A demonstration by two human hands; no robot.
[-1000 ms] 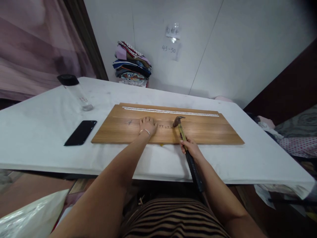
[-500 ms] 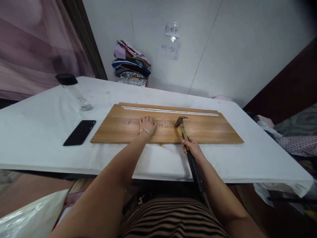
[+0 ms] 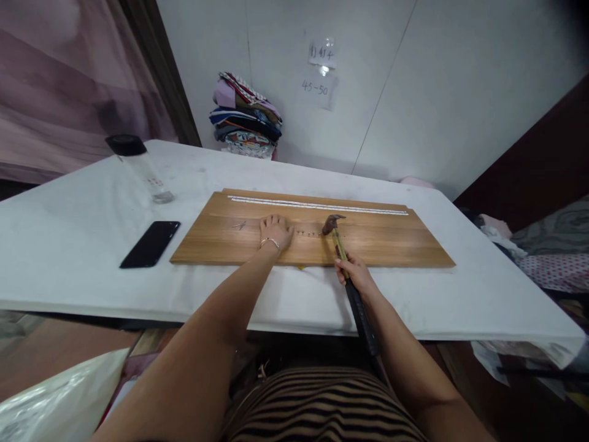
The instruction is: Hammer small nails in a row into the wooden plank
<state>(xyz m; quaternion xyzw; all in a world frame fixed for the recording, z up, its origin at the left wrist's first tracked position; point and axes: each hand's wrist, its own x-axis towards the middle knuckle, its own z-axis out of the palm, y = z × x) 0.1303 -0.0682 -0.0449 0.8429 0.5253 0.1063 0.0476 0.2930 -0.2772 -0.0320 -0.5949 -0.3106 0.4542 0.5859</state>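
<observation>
My left hand (image 3: pixel 276 232) lies flat on a wooden board (image 3: pixel 211 236), its fingers spread and a thin bracelet at the wrist. My right hand (image 3: pixel 353 270) is wrapped round the handle of a claw hammer (image 3: pixel 339 242). The hammer's rusty head is low over the middle of the board, at the right end of a short row of several nails (image 3: pixel 308 234). Whether it touches a nail I cannot tell. Loose nails (image 3: pixel 239 225) lie left of my left hand. Two white strips (image 3: pixel 317 206) run along the board's far side.
The board rests on a white-covered table (image 3: pixel 294 301). A black phone (image 3: pixel 150 244) and a clear bottle with a dark lid (image 3: pixel 142 169) stand to the left. Folded cloths (image 3: pixel 246 116) are stacked at the wall, beside paper notes (image 3: pixel 317 86).
The hammer head has shifted slightly left along the nail row, with my right hand moving a little left too. My left hand stays in place on the board.
</observation>
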